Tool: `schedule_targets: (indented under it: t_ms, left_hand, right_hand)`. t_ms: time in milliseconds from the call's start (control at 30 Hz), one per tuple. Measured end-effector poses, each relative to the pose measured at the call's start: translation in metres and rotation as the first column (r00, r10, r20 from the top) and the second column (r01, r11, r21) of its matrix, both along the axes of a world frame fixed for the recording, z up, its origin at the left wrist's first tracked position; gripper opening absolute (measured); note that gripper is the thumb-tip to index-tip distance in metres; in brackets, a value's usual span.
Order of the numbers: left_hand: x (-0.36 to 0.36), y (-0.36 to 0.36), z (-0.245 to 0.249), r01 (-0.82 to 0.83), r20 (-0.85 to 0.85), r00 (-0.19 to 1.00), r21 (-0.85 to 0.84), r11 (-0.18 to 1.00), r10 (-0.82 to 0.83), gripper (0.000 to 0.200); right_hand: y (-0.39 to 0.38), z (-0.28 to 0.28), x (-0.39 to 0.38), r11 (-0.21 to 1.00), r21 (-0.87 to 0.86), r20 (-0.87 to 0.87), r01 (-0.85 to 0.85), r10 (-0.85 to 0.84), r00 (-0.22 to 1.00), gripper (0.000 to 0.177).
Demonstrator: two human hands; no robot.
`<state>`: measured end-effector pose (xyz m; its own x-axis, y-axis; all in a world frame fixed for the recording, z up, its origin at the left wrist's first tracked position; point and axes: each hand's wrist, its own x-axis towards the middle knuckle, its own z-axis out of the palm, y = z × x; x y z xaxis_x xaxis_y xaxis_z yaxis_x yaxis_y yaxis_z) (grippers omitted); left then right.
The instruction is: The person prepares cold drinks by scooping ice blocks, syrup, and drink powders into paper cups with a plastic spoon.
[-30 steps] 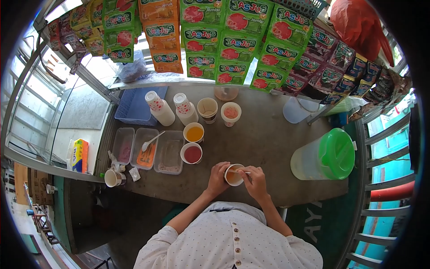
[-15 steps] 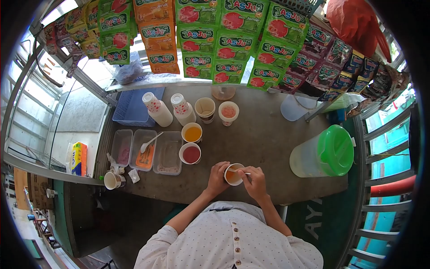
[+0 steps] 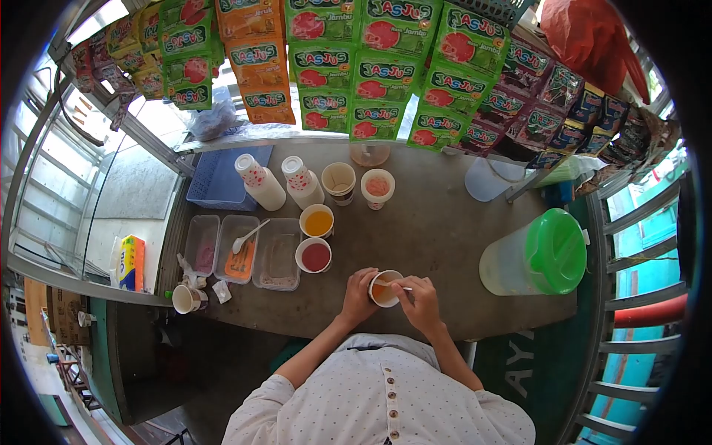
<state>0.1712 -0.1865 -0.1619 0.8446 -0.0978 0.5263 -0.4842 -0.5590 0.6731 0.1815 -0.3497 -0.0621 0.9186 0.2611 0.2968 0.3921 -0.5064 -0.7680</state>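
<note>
Near the counter's front edge stands a paper cup (image 3: 385, 298) with orange liquid inside. My left hand (image 3: 360, 298) is wrapped round its left side. Pinched in my right hand (image 3: 420, 302) is a thin white spoon that dips into the liquid from the right. To the upper left are a cup of red drink (image 3: 314, 255) and, touching it, a cup of yellow-orange drink (image 3: 317, 221). Farther back are a cup with pinkish contents (image 3: 377, 186) and a cup (image 3: 340, 180) holding no visible drink.
Clear tubs, one with orange powder (image 3: 240, 261) and a spoon, stand at the left beside a blue basket (image 3: 222, 178) and stacked cups (image 3: 259, 182). A green-lidded jug (image 3: 530, 254) is at the right. Drink sachets (image 3: 382, 67) hang overhead.
The spoon and my right hand have shifted slightly at the held cup, which has moved a little to the left. My left hand still holds the cup.
</note>
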Motion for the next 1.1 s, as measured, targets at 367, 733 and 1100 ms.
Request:
schedule_targets:
  t_ms: [367, 733, 1100]
  left_hand:
    - [0.0008, 0.0004, -0.0003, -0.019, 0.017, 1.0, -0.013, 1.0, 0.019, 0.072]
    - [0.0007, 0.0006, 0.0012, -0.006, 0.006, 1.0, 0.003, 1.0, 0.006, 0.074]
    - [-0.0001, 0.0004, 0.0002, -0.006, 0.013, 1.0, 0.025, 1.0, 0.006, 0.074]
  right_hand:
    - [0.0012, -0.0045, 0.0041, 0.999, 0.02, 0.022, -0.026, 0.026, 0.999, 0.014]
    - [0.0011, -0.003, 0.0045, 0.999, 0.029, 0.019, -0.029, 0.028, 0.999, 0.015]
    - [0.0, -0.001, -0.0007, 0.999, 0.01, 0.017, -0.045, 0.045, 0.999, 0.014]
